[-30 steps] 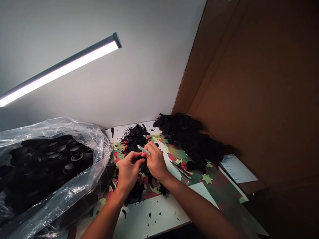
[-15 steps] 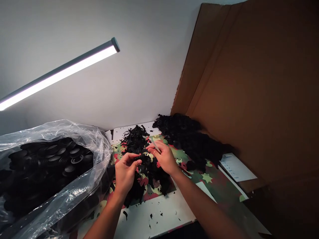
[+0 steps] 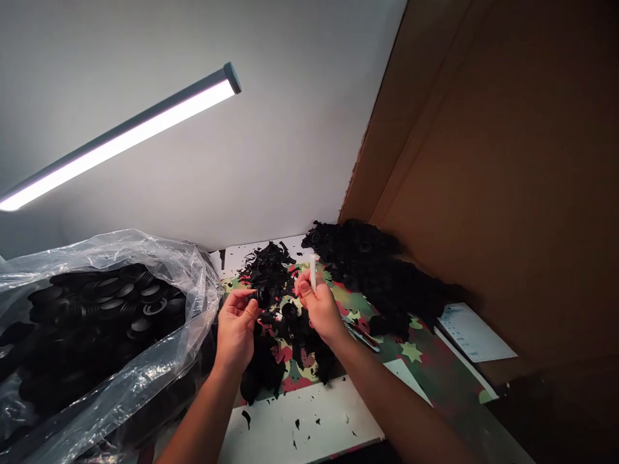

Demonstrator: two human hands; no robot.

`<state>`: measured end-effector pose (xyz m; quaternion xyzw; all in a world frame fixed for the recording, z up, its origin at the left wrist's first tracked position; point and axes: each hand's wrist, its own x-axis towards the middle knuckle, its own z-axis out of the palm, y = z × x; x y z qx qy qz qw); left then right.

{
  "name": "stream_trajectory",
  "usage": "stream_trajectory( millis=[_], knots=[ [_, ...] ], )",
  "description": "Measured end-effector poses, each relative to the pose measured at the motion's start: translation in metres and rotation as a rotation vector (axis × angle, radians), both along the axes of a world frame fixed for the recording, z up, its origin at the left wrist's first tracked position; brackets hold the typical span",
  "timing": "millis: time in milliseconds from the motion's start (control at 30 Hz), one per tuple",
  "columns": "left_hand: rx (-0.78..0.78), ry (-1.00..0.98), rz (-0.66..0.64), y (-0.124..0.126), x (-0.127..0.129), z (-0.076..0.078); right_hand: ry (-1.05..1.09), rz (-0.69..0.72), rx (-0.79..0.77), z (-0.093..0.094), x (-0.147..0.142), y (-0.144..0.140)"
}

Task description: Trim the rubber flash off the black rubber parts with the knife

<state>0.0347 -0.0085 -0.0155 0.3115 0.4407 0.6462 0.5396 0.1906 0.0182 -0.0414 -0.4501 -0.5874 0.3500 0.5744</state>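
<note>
My left hand (image 3: 236, 327) pinches a small round black rubber part (image 3: 264, 296) between thumb and fingers, held just above the table. My right hand (image 3: 319, 308) grips a slim pale blade tool (image 3: 313, 270) that points upward, a little to the right of the part. Under and between both hands lies a heap of black trimmings (image 3: 275, 322) on a camouflage-patterned mat (image 3: 416, 351). The tool tip is apart from the part.
A clear plastic bag (image 3: 120, 348) full of round black parts fills the left. A larger pile of black parts (image 3: 377, 277) lies at the back right against a brown cardboard wall (image 3: 507, 180). Metal pliers (image 3: 360, 335), a paper sheet (image 3: 476, 335) and a lit lamp bar (image 3: 120, 138) are nearby.
My hands have drawn apart. The left hand has lifted the black part up, and the right hand has swung the blade tool from lying slanted to pointing upward.
</note>
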Motion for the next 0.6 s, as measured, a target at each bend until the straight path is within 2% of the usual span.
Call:
stream_trajectory(
  millis=[133, 300, 367, 533, 600],
  knots=[
    [0.009, 0.034, -0.088, -0.003, -0.001, 0.006, -0.138, -0.049, 0.005, -0.005, 0.013, 0.009],
    [-0.03, 0.044, -0.093, -0.005, 0.004, 0.005, 0.0, -0.156, 0.083, 0.006, 0.019, -0.003],
    [-0.034, 0.051, -0.079, -0.004, 0.004, 0.002, 0.072, -0.119, 0.066, 0.011, 0.018, -0.01],
    [0.017, 0.157, -0.032, -0.003, 0.002, -0.007, 0.232, 0.094, -0.02, 0.013, 0.008, -0.023],
    [0.051, 0.198, -0.016, -0.004, 0.002, -0.008, 0.273, 0.138, -0.033, 0.012, 0.002, -0.026]
  ],
)
